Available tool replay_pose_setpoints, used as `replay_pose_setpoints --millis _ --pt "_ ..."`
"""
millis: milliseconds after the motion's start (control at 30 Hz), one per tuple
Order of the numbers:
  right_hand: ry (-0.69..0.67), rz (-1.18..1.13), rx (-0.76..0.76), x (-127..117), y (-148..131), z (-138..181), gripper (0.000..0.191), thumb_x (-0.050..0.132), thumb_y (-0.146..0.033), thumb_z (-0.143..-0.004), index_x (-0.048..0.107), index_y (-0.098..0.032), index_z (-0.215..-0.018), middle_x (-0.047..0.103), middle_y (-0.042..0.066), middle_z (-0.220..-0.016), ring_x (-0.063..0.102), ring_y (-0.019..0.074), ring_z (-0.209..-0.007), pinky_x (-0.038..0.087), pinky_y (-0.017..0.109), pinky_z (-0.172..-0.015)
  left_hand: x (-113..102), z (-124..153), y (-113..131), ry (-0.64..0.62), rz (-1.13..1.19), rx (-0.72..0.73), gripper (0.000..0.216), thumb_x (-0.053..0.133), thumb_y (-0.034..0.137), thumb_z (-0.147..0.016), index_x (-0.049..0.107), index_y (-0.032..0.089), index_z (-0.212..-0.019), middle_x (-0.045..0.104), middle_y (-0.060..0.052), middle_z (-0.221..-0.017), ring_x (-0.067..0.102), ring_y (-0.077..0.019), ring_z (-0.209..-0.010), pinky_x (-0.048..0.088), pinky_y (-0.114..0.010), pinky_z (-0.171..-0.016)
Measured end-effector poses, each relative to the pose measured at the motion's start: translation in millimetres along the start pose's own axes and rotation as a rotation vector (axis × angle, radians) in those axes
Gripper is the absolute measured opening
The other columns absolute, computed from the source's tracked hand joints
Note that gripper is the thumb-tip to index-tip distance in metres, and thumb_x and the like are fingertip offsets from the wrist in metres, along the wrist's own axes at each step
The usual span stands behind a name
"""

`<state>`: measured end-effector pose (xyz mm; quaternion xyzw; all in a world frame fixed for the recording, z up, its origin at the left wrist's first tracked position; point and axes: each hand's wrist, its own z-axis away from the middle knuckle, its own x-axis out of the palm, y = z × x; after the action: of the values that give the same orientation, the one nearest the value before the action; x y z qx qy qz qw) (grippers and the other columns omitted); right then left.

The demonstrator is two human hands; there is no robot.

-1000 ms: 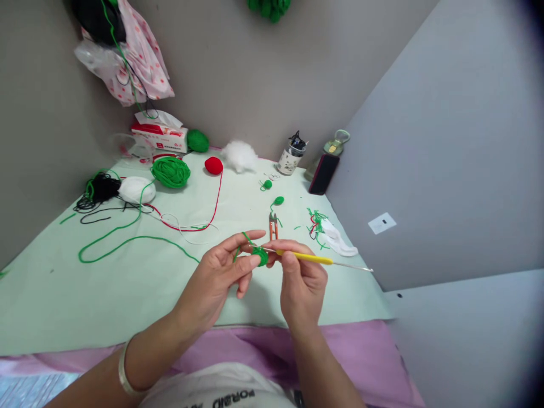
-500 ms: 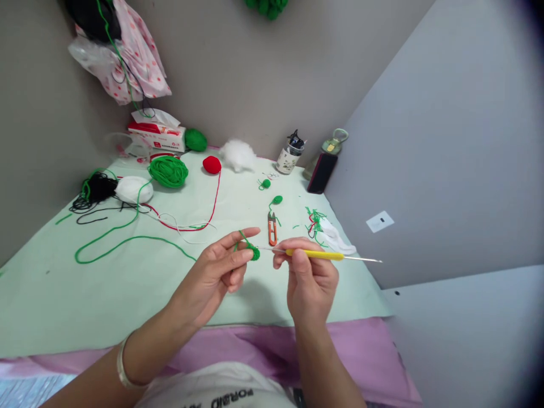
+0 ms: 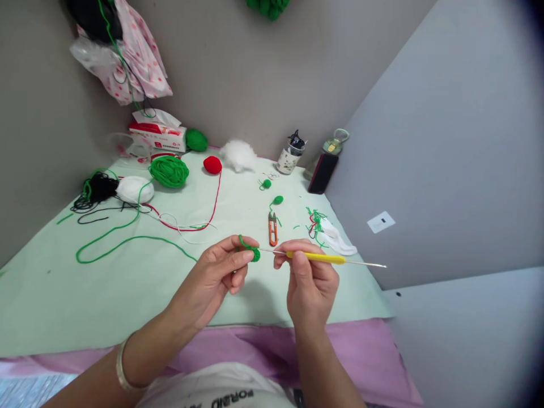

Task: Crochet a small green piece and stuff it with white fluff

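Between thumb and fingers, my left hand (image 3: 225, 266) pinches a small green crochet piece (image 3: 255, 255), with green yarn (image 3: 243, 242) looped over its index finger. My right hand (image 3: 312, 277) is closed on the yellow handle of a double-ended crochet hook (image 3: 325, 258). One thin metal end of the hook reaches the green piece; the other sticks out to the right. Whether the tip is inside a stitch is too small to tell. The strand trails back across the table to a green yarn skein (image 3: 169, 171).
Orange thread snips (image 3: 272, 233) lie just beyond my hands, near two small green crocheted pieces (image 3: 277, 200). Farther back are a red yarn ball (image 3: 212, 165), white stuffing (image 3: 238, 156), a pen cup (image 3: 290, 157), a phone (image 3: 323, 173) against a bottle, and a tissue box (image 3: 159, 136).
My left index finger has bent down closer to the green piece, drawing in the yarn loop. The hook has tilted slightly, its free right end a little lower.
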<state>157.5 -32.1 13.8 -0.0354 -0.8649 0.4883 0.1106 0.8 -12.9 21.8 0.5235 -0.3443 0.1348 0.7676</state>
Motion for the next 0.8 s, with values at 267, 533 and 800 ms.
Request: replay_pose_setpoints --millis 267,533,800 --pt "-0.004 0.024 -0.012 0.2 -0.8 -0.3 0.018 0.059 -0.024 -0.101 0.077 -0.025 -0.099 0.067 0.000 -0.081 0.062 0.0136 -0.071 0.050 0.031 -0.068 -1.9 1.2 -0.7 -0.019 -0.018 0.004 0.011 0.080 0.022 -0.083 0.075 0.017 -0.091 0.046 0.008 -0.054 0.033 -0.0040 -0.046 0.031 -0.012 -0.042" --pt "-0.004 0.074 -0.065 2.4 -0.7 -1.7 0.018 0.058 -0.023 -0.101 0.075 -0.023 -0.097 0.068 0.002 -0.082 0.062 0.0148 -0.069 0.051 0.033 -0.065 0.7 2.6 3.0 -0.004 -0.062 0.024 0.012 0.081 0.025 -0.082 0.074 0.018 -0.089 0.045 0.008 -0.053 0.035 -0.0050 -0.046 0.030 -0.015 -0.042" --pt "-0.082 0.298 -0.235 1.6 -5.2 2.1 0.024 0.053 -0.011 -0.100 0.073 -0.024 -0.103 0.071 0.003 -0.086 0.063 0.0166 -0.075 0.052 0.034 -0.068 0.2 4.5 -0.1 0.056 -0.264 0.164 0.009 0.079 0.027 -0.084 0.075 0.019 -0.087 0.054 0.006 -0.059 0.045 -0.0061 -0.046 0.038 -0.019 -0.048"
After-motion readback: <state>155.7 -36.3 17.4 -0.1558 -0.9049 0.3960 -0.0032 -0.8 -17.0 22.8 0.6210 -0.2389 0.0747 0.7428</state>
